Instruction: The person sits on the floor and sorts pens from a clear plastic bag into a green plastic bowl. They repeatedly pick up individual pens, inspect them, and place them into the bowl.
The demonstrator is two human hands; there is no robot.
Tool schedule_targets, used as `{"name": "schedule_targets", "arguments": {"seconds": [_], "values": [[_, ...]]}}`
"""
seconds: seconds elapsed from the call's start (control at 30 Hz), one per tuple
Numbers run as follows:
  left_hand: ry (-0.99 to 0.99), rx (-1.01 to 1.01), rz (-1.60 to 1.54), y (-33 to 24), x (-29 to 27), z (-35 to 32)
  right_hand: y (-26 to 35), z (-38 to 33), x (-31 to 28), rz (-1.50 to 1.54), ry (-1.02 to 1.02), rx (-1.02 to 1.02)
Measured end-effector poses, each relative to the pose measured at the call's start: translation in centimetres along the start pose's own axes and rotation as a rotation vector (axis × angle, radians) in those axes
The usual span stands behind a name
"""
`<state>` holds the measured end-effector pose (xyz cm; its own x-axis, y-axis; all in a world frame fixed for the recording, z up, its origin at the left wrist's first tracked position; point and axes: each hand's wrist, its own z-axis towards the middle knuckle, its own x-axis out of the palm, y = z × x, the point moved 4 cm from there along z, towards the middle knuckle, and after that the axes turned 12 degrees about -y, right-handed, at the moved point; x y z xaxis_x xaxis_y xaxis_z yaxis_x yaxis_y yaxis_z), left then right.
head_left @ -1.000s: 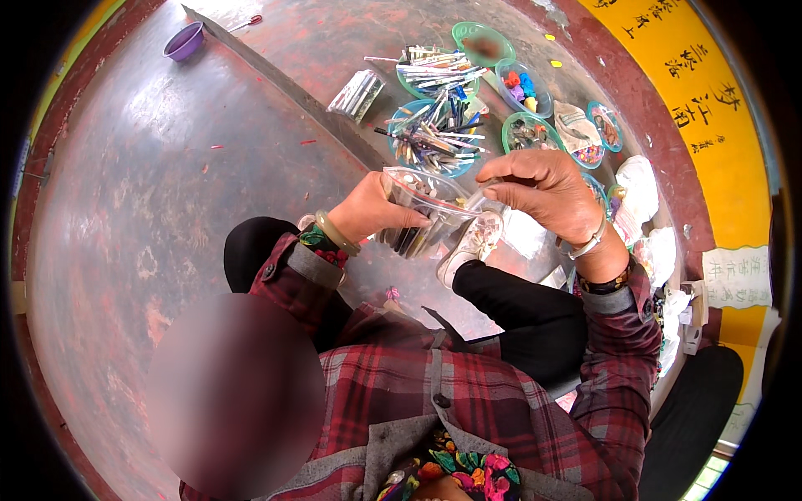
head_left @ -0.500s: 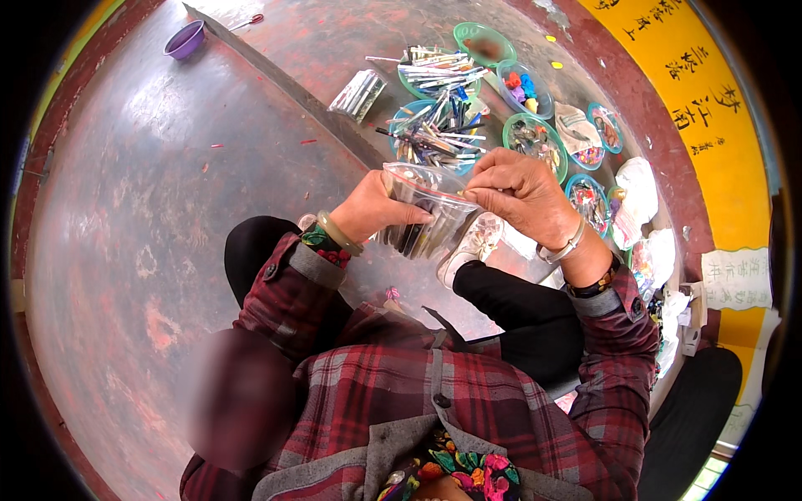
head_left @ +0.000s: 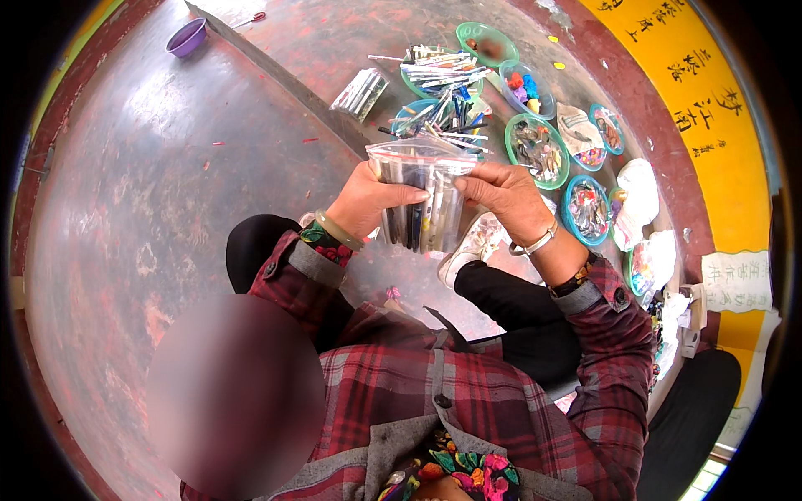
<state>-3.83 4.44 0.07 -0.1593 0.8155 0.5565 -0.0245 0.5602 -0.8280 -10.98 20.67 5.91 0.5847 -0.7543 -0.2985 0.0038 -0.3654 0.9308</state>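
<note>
We hold a clear plastic bag (head_left: 424, 200) upright between both hands, above our knees and in front of the chest. Our left hand (head_left: 368, 200) wraps the bag's left side, thumb across the front face and fingers closed behind it, so the grip is clamped on the bag at about mid-height. Our right hand (head_left: 501, 194) grips the bag's right side near the upper corner, thumb and fingers pinched together on the plastic just below the seal strip. The bag therefore sits between the two grips, touching both, with its top edge standing clear above the fingers and its bottom hanging just below them. Inside the bag we see a bundle of pens (head_left: 422, 219) standing roughly upright, dark and light barrels side by side. The seal strip at the top runs level from one hand to the other; we cannot tell whether it is pressed closed. Beyond the bag, on the red floor (head_left: 167, 184), lies a loose heap of pens (head_left: 439, 92) spread over teal bowls. A green bowl (head_left: 535, 150) of small dark parts stands to the right of that heap, a blue bowl (head_left: 586, 209) nearer our right wrist. A purple bowl (head_left: 185, 37) stands well apart at the far left.
</note>
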Motion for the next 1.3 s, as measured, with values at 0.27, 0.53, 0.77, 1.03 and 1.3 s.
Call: {"name": "schedule_targets", "arguments": {"seconds": [0.27, 0.53, 0.77, 1.03, 1.3], "values": [[-0.029, -0.04, -0.018, 0.5, -0.5, 0.1, 0.0, -0.3, 0.1, -0.009, -0.236, -0.242], [0.057, -0.017, -0.247, -0.5, 0.3, -0.3, 3.2, -1.2, 0.7, 0.073, -0.238, -0.397], [0.022, -0.008, -0.419, -0.6, -0.7, 0.0, 1.3, 0.3, 1.4, 0.028, -0.104, -0.251], [0.026, 0.017, -0.433, -1.1, -1.1, -0.1, 1.4, 0.1, 2.2, 0.038, -0.254, -0.384], [0.033, 0.073, -0.376, -2.5, -1.0, -0.2, 1.0, 0.5, 3.7, 0.086, -0.436, -0.487]]}}
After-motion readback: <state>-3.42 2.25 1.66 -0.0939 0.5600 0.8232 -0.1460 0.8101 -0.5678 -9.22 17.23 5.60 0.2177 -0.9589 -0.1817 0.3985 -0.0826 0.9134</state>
